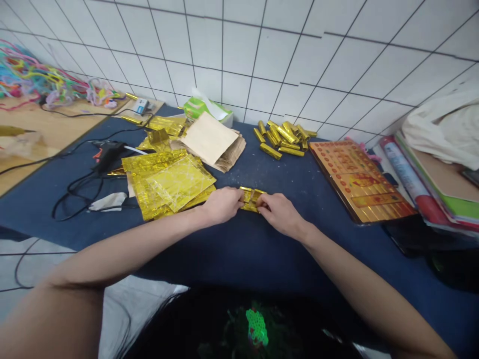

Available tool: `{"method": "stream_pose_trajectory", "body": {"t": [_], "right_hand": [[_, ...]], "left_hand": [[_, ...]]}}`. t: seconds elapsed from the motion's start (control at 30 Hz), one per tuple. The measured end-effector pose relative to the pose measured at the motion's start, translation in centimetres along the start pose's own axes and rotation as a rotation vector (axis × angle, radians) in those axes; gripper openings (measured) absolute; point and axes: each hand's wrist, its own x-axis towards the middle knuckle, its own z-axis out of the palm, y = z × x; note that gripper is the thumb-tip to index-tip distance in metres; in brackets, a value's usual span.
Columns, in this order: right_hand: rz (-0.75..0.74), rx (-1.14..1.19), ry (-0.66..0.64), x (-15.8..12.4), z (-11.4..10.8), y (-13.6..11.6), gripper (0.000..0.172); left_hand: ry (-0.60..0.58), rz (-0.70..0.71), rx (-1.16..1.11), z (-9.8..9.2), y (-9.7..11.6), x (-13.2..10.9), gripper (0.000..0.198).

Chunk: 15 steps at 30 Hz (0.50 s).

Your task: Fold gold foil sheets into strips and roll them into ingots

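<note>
Both hands meet at a small folded piece of gold foil paper (251, 199) on the dark blue tablecloth. Its left end is pinched by my left hand (224, 205), fingers closed. At the other end, my right hand (280, 212) pinches it between thumb and fingers. Just beyond my left forearm lie flat gold foil sheets (183, 183) in a loose stack. Several folded gold foil rolls (284, 135) are heaped near the wall. A pile of tan paper (209, 139) rests behind the gold sheets.
A black glue gun (107, 155) with a looping cable lies on the left. Behind the paper sits a green tissue pack (205, 107). An orange-gold printed pack (361, 179) and stacked books (437, 184) stand at right. Colourful pipe cleaners (48, 80) cover the wooden table (71, 130).
</note>
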Motion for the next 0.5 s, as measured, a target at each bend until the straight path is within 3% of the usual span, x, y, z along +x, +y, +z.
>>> {"method": "stream_pose_trajectory", "body": {"t": [0.33,0.5], "right_hand": [[-0.108,-0.317,0.112,-1.2,1.2,-0.5,0.015],[-0.146,-0.389,0.188,-1.8,1.4,0.0,0.018]], "left_hand": [[0.104,0.051,0.231,0.5,0.6,-0.5,0.017],[0.172,0.305,0.285,1.0,-0.1,-1.1,0.017]]}}
